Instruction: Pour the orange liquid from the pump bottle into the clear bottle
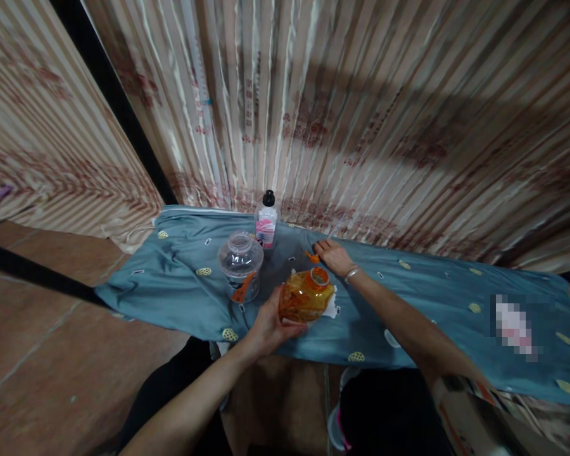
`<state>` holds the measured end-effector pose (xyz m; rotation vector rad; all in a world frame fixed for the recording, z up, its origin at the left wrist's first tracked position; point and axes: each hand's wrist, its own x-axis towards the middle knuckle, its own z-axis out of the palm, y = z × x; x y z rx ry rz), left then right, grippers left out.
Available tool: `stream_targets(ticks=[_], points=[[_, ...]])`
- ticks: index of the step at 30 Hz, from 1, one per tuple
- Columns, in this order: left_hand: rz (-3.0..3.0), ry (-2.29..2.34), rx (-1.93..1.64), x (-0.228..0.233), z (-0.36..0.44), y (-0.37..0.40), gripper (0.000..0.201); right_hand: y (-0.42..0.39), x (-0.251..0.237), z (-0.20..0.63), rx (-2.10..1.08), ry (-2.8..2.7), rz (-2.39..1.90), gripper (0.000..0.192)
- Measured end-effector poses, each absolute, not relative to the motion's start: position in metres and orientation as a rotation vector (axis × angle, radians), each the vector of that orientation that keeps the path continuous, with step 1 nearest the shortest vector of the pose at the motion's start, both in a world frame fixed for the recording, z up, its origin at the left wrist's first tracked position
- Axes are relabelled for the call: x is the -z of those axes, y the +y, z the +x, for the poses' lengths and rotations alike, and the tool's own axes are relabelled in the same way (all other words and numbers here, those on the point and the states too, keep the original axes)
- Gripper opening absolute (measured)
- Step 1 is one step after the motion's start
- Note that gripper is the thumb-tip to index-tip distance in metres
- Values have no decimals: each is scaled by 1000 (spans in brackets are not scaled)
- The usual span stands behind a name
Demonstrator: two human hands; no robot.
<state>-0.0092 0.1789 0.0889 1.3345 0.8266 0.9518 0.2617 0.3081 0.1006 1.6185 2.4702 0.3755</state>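
Observation:
My left hand grips an orange bottle of amber liquid, its mouth uncapped, near the front of a table draped in a blue-grey cloth. My right hand lies flat on the cloth beyond the bottle, fingers by a small orange cap; a bracelet is on that wrist. A clear empty jar without a lid stands left of the orange bottle. Behind it stands a small bottle with a pink label and black cap.
A striped beige curtain hangs right behind the table. Reddish floor tiles lie to the left. My knees are under the table's front edge. A blurred patch sits on the cloth at the right.

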Motion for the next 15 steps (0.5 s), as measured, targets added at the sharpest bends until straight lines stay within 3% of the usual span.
stream_targets(ticks=[15], points=[[1398,863,-945,-100,-10,176,81,297,-104,274,-347,2588,1655,44]])
